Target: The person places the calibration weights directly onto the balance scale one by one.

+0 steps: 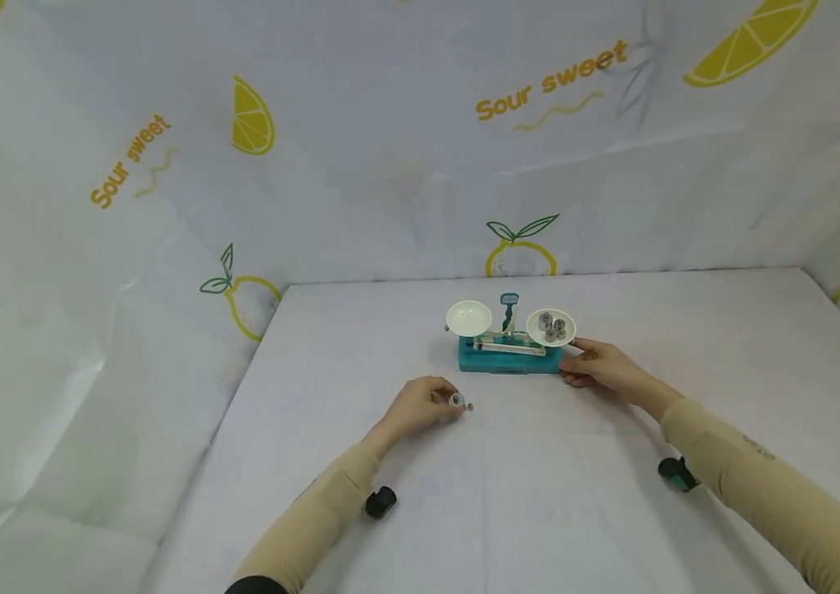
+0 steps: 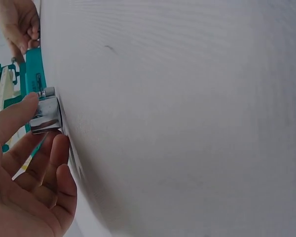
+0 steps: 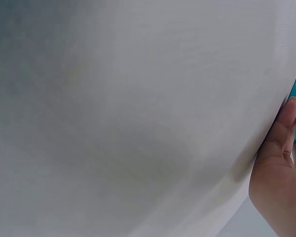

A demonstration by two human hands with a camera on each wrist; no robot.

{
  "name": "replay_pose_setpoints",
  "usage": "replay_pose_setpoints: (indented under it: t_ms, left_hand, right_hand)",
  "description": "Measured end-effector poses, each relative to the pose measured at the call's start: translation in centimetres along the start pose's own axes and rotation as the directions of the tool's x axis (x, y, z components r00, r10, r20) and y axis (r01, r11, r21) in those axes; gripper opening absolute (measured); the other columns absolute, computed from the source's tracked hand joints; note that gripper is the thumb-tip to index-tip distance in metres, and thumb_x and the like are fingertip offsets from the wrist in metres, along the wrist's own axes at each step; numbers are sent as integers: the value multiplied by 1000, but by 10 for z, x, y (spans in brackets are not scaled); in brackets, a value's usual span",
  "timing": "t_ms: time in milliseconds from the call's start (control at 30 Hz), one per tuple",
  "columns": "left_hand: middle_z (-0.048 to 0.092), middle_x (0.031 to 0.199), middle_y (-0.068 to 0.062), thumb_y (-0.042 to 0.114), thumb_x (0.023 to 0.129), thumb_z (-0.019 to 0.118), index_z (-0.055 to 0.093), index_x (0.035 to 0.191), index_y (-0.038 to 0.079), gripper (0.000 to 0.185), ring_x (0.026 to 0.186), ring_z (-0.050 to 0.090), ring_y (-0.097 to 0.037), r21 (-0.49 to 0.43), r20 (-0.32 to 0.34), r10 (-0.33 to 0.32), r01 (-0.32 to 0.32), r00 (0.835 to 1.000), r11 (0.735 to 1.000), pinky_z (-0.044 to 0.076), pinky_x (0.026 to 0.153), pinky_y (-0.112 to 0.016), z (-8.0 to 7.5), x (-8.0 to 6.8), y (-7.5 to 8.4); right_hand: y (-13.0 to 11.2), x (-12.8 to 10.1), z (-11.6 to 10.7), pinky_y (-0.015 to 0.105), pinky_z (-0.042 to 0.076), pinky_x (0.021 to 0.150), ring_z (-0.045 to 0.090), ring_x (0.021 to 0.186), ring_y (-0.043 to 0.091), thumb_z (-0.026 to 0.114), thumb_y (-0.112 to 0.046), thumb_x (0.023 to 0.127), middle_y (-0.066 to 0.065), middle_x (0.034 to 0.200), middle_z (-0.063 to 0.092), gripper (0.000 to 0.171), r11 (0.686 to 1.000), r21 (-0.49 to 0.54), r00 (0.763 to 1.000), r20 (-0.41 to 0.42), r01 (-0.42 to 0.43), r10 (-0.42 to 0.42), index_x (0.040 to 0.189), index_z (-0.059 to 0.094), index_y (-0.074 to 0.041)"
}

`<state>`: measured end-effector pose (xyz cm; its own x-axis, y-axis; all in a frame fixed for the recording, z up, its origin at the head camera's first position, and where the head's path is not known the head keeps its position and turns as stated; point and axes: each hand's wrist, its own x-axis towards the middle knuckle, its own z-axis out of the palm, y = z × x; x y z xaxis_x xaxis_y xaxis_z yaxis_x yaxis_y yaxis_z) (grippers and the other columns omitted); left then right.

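A white cloth-covered table [image 1: 539, 495] carries a teal plastic balance scale [image 1: 509, 351] with two white pans at its far middle. The right pan [image 1: 551, 327] holds several small grey metal weights; the left pan [image 1: 468, 318] is bare. The right hand [image 1: 601, 365] rests against the scale's right end, fingers curled on the base. Nearer and left of the scale, the left hand [image 1: 420, 404] pinches a small shiny metal cylinder weight [image 2: 46, 114] between thumb and fingers, down at the cloth. That weight is likely dense for its size, rigid and smooth, so slippery; its flat sides or top knob look the surest hold.
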<state>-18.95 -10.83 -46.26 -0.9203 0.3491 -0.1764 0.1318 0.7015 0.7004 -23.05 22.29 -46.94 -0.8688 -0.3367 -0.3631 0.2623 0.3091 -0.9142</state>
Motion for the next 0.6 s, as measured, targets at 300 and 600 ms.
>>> replay_pose_setpoints:
  t_ms: [300,600]
  left_hand:
    - [66,92,3,25,79,73,68,96,15,20,68,52,-5,27,-49,52,-51,997,998,42,61,-20,3,-4,-8]
    - [67,95,4,31,79,73,69,97,18,23,67,51,-5,75,-110,39,-31,993,997,42,58,-20,2,-6,-2]
  right_hand:
    - [-3,-2,2,21,53,76,62,81,3,58,-21,92,-1,94,65,82,1000,-31,1000,-1,-5,5,147,3,5]
    - [-1,-3,2,21,53,76,62,82,2,58,-22,92,4,99,64,82,999,-43,1000,-3,7,-7,147,3,4]
